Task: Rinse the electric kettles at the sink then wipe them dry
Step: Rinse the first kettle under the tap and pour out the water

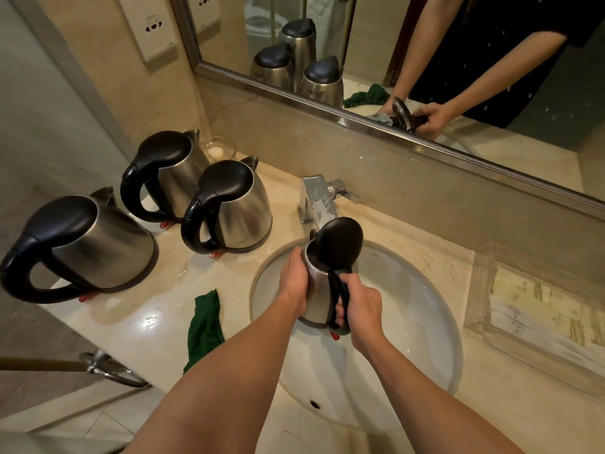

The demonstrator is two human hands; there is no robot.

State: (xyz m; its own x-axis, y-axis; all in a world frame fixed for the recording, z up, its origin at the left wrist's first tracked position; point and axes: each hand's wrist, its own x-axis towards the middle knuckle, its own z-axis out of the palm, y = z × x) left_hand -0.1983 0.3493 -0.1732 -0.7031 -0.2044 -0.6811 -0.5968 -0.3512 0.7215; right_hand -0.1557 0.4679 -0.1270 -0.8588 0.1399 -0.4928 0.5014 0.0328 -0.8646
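Marble-look counter [157,326], cream and glossy, runs along the wall under a long framed mirror [425,60] and wraps a round white sink [425,322] sunk into it. Over that basin I hold a steel kettle [319,290] with its black lid [340,245] flipped up, spout end close under the square chrome faucet [316,199]. My right hand [361,309] is curled tight around the black handle, and my left hand [293,280] cups the metal body on the other side, so both hands are clamped on the same kettle, one to each flank.

On the counter to the left stand three more kettles, lids down: the nearest kettle [82,247] at the counter's edge, the middle kettle [232,208] just beside the basin, and the far kettle [167,172] back by the wall. A dark green cloth [204,326] lies crumpled near the front edge, partly under my left forearm. A small glass dish [219,149] sits in the back corner behind the far kettle. A wall socket plate [154,24] hangs above it, and a clear tray [537,319] rests on the counter to the right of the sink. A chrome towel ring [111,368] hangs below the counter's left end.
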